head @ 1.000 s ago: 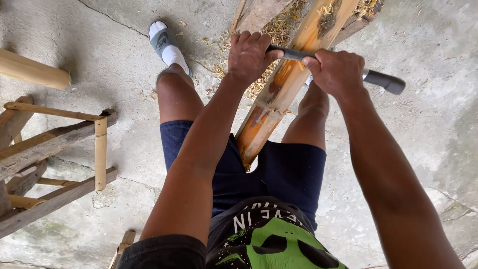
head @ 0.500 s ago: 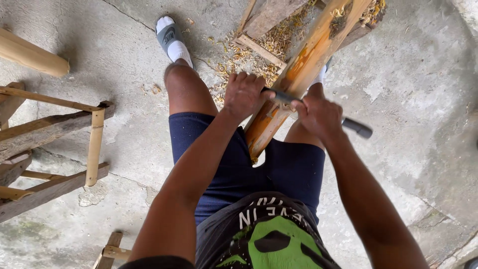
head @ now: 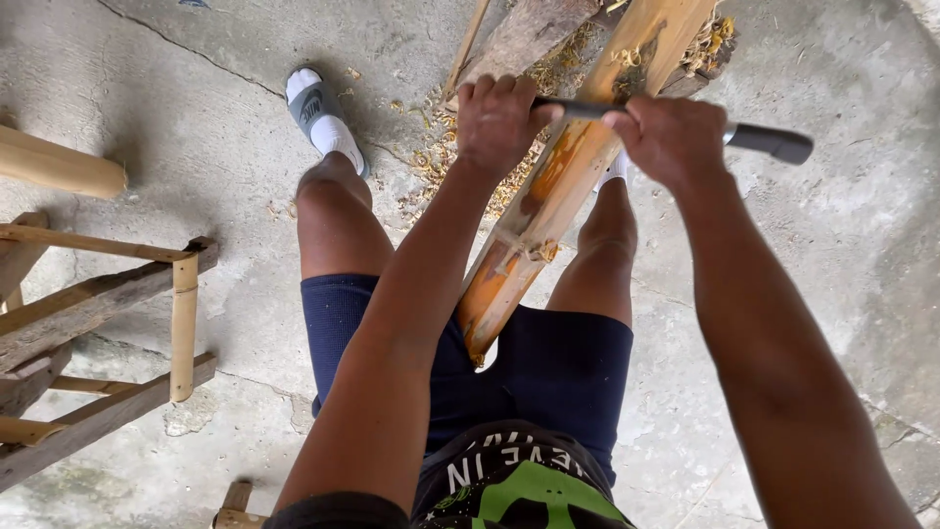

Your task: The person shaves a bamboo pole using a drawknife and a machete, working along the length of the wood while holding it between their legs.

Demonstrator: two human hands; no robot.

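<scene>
**Across the bamboo pole: two-handed grip on a drawknife**

Across the bamboo pole, a dark-handled drawknife lies crosswise, held at both ends. Left hand: closed in a fist around the tool's near-side end, on the left of the pole, knuckles up. Right hand: closed around the tool on the right of the pole; the black handle end projects beyond the fist.

The pole runs diagonally, its lower end resting between the person's thighs against dark blue shorts, its upper end rising toward the top edge of the view. Its upper surface is orange-tan, with thin curls lifted partway down its length.

Behind the pole, a grey weathered plank lies beside it. Beneath and left of the pole, pale shavings are scattered on the concrete floor. Further left of the pole, a foot in a white sock and grey slide sandal rests on the floor. Well left of the pole stands a frame of bamboo and wood rails.
</scene>
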